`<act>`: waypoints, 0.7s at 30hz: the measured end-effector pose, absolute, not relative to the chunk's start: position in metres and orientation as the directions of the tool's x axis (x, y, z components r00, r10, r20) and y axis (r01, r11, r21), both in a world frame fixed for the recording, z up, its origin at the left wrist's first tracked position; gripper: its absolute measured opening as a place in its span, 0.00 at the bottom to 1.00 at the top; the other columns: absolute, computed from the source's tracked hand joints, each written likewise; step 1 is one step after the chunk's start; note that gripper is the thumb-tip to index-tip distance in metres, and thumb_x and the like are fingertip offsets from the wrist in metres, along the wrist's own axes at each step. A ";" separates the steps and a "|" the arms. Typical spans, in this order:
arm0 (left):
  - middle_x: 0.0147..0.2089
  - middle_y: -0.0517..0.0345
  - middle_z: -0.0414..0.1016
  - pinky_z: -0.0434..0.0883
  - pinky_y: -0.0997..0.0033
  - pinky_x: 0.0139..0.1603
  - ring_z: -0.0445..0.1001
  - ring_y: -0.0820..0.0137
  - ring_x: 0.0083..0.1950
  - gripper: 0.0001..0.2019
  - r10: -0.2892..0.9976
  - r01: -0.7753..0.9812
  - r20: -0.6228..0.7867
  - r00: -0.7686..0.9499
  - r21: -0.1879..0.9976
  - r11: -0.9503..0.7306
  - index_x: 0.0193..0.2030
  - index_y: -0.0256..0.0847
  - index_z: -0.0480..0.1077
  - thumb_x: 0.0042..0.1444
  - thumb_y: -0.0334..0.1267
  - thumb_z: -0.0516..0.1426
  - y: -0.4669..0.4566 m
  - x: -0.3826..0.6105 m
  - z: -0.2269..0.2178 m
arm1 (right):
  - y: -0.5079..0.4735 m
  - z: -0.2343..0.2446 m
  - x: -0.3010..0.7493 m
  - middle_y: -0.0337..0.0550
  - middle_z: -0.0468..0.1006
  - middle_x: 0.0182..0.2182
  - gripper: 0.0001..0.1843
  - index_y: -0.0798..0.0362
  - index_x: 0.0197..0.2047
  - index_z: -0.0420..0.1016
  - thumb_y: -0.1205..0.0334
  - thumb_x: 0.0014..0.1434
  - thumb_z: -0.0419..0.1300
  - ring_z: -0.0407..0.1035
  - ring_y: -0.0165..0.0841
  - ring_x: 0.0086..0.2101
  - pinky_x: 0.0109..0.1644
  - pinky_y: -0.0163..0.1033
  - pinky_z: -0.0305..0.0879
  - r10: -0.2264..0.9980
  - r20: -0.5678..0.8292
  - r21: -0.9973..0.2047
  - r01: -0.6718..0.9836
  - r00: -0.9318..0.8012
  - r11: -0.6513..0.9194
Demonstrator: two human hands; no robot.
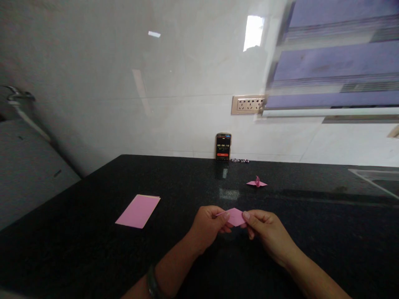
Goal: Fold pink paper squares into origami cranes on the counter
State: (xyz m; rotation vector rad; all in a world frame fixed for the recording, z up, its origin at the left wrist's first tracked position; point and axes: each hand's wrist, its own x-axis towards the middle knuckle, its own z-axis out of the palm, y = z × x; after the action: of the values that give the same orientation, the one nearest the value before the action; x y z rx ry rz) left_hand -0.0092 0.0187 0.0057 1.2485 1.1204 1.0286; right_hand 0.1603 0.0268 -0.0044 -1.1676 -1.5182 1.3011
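Observation:
Between my two hands is a small piece of folded pink paper point(235, 216), flat and angular with pointed ends. My left hand point(209, 224) pinches its left side, thumb on top. At the right corner, my right hand point(264, 227) grips it between thumb and fingers. Parts of the paper are hidden by my fingertips. Beyond my right hand, a finished-looking pink origami crane point(257, 182) stands on the black countertop point(174, 257) with wings spread. A stack of pink paper sheets point(138, 211) lies off to the left.
A phone point(223, 147) showing a running-timer screen leans against the tiled wall, with a string of beads point(240, 160) beside it. Above is a socket panel point(248, 105). A framed, recessed edge point(370, 180) lies at the counter's far right.

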 end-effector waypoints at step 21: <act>0.27 0.52 0.73 0.65 0.76 0.22 0.70 0.72 0.24 0.15 0.984 -0.034 -0.096 0.148 0.994 0.102 0.32 0.31 0.70 0.44 0.44 0.57 0.013 0.000 0.004 | 0.015 0.001 0.156 0.44 0.68 0.30 0.07 0.53 0.35 0.69 0.63 0.52 0.55 0.64 0.33 0.30 0.31 0.36 0.61 0.848 0.491 -0.745 0.408 -0.198 0.527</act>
State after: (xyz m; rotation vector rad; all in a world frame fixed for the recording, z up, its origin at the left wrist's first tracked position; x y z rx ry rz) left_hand 0.0002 0.0126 0.0036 1.1730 1.1165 1.0486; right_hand 0.1559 0.0148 0.0007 -1.0442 -1.8084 0.5756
